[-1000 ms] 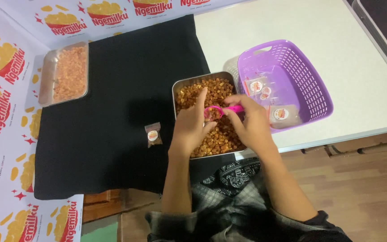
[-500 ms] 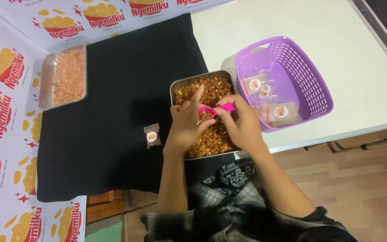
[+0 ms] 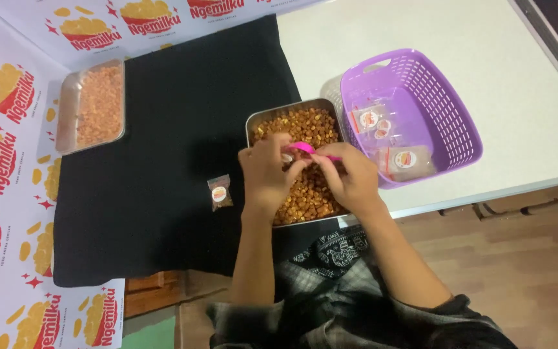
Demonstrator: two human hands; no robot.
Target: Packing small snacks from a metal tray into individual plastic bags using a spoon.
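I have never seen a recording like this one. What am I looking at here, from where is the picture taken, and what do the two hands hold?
There is no machine here. A person wears a camera on the head, so the picture looks down at that person's own two bare hands.

Both hands are over a metal tray full of brown snack pieces. The right hand holds a pink scoop. The left hand meets the scoop; something small may be pinched in its fingers, but this is hidden.

The tray stands on a black cloth on a white table. On the cloth lies one small filled bag. Far left is a second tray with paler orange pieces. To the right a purple basket holds several small sealed bags.
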